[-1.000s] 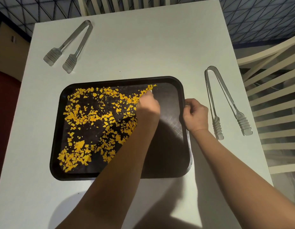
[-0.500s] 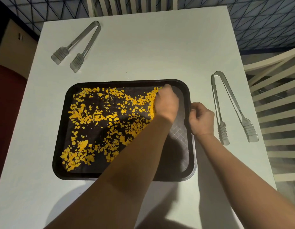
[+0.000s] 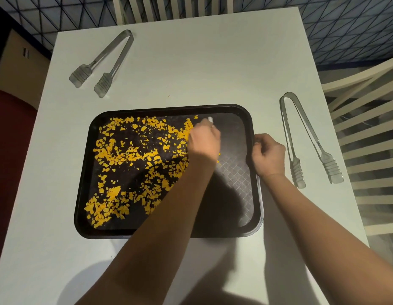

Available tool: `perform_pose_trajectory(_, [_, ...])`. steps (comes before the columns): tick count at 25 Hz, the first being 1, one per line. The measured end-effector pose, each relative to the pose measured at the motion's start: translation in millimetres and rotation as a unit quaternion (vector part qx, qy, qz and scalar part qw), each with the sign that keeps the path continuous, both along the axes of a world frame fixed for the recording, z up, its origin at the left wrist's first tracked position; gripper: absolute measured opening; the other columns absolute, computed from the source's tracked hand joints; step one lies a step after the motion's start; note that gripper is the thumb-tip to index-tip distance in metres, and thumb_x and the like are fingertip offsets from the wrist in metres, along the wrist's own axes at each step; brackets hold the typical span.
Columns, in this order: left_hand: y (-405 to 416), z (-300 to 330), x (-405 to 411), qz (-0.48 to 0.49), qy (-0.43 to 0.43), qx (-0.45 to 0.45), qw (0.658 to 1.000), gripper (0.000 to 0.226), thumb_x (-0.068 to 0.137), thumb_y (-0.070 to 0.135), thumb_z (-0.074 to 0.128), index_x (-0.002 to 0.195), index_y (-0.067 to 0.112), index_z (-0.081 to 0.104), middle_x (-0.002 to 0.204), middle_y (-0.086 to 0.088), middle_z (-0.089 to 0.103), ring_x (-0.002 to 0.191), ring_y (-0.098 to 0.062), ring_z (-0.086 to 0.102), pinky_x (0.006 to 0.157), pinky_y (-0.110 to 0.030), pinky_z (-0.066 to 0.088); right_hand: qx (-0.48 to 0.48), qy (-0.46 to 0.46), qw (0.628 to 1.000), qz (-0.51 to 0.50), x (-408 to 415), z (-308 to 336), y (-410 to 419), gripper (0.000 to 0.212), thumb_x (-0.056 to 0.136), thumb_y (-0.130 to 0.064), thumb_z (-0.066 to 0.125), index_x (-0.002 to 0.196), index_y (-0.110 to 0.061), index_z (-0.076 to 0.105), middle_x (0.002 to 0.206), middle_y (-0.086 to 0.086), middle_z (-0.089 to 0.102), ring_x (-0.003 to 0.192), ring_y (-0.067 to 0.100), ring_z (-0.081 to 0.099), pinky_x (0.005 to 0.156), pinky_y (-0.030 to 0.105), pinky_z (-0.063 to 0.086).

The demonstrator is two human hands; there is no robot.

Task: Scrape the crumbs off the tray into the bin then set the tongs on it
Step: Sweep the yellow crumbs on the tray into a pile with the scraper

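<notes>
A black tray [image 3: 169, 110] lies on the white table, its left and middle covered with yellow crumbs [image 3: 129, 155]. My left hand [image 3: 204, 139] is over the tray's upper right part, at the edge of the crumbs, and grips a small white scraper whose tip [image 3: 210, 119] sticks out past the fingers. My right hand [image 3: 268, 155] grips the tray's right rim. One pair of metal tongs [image 3: 310, 139] lies right of the tray, another pair [image 3: 103, 62] at the table's far left. No bin is in view.
White slatted chairs stand at the table's far side [image 3: 173, 7] and at its right side [image 3: 367, 128]. The right strip of the tray is bare of crumbs. A dark red surface [image 3: 10, 150] lies beyond the table's left edge.
My left hand went right across the tray's upper part, then swept back left, pushing the crumbs' right edge leftwards. My right hand stayed on the rim.
</notes>
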State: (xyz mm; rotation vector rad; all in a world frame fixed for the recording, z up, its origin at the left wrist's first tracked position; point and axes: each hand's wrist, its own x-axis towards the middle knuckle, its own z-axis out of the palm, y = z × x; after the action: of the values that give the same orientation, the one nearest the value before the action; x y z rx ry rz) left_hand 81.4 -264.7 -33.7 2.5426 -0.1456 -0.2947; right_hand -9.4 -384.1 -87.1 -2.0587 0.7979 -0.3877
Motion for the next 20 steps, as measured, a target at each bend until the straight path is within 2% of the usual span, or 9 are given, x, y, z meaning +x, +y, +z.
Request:
perform_pose_trajectory(4, [-34, -5, -35, -0.156, -0.001, 0.013, 0.988, 0.023, 0.093, 0.013, 0.044, 0.105, 0.0, 0.059, 0.103, -0.02, 0.065, 0.096, -0.036, 0.062, 0.08, -0.04, 0.047, 0.003, -0.002, 1.0, -0.004, 1, 1, 1, 0.034, 0.076, -0.019, 0.041, 0.092, -0.003, 0.066, 0.076, 0.019, 0.066, 0.066, 0.029, 0.059, 0.061, 0.025, 0.042])
perform_pose_trajectory(7, [-41, -11, -40, -0.188, 0.014, 0.057, 0.98, 0.023, 0.093, 0.008, 0.04, 0.109, -0.001, 0.054, 0.108, -0.021, 0.062, 0.101, -0.038, 0.059, 0.081, -0.042, 0.046, 0.011, -0.003, 1.0, -0.006, 1, 2, 1, 0.034, 0.076, -0.019, 0.04, 0.093, -0.003, 0.066, 0.079, 0.017, 0.067, 0.069, 0.027, 0.06, 0.064, 0.025, 0.044])
perform_pose_trajectory(10, [-31, -16, -33, -0.159, 0.001, 0.086, 0.984, 0.025, 0.096, 0.007, 0.036, 0.116, 0.001, 0.051, 0.11, -0.017, 0.062, 0.102, -0.032, 0.061, 0.081, -0.037, 0.049, 0.005, 0.002, 1.0, -0.005, 1, 1, 0, 0.035, 0.076, -0.019, 0.04, 0.093, -0.003, 0.066, 0.076, 0.018, 0.066, 0.066, 0.027, 0.058, 0.063, 0.023, 0.04])
perform_pose_trajectory(12, [-17, -17, -23, -0.116, 0.026, 0.093, 0.989, 0.027, 0.097, 0.008, 0.035, 0.119, 0.001, 0.049, 0.11, -0.016, 0.061, 0.102, -0.029, 0.061, 0.081, -0.034, 0.049, 0.005, 0.004, 1.0, -0.004, 1, 1, 0, 0.035, 0.076, -0.019, 0.04, 0.093, -0.004, 0.066, 0.074, 0.019, 0.065, 0.064, 0.028, 0.057, 0.06, 0.021, 0.037])
perform_pose_trajectory(16, [11, -19, -7, -0.041, 0.047, 0.091, 0.994, 0.026, 0.096, 0.009, 0.038, 0.114, -0.001, 0.052, 0.105, -0.018, 0.063, 0.099, -0.032, 0.062, 0.078, -0.036, 0.048, 0.004, 0.01, 1.0, 0.001, 1, 2, 0, 0.035, 0.076, -0.019, 0.039, 0.093, -0.005, 0.066, 0.072, 0.018, 0.064, 0.062, 0.025, 0.054, 0.059, 0.02, 0.034])
perform_pose_trajectory(20, [-1, -9, -11, -0.05, 0.027, 0.067, 0.996, 0.027, 0.098, 0.015, 0.037, 0.116, 0.002, 0.052, 0.106, -0.016, 0.063, 0.098, -0.029, 0.062, 0.074, -0.032, 0.047, 0.007, 0.007, 1.0, 0.0, 1, 2, -1, 0.037, 0.075, -0.02, 0.039, 0.095, -0.004, 0.066, 0.074, 0.017, 0.065, 0.063, 0.024, 0.054, 0.061, 0.02, 0.035])
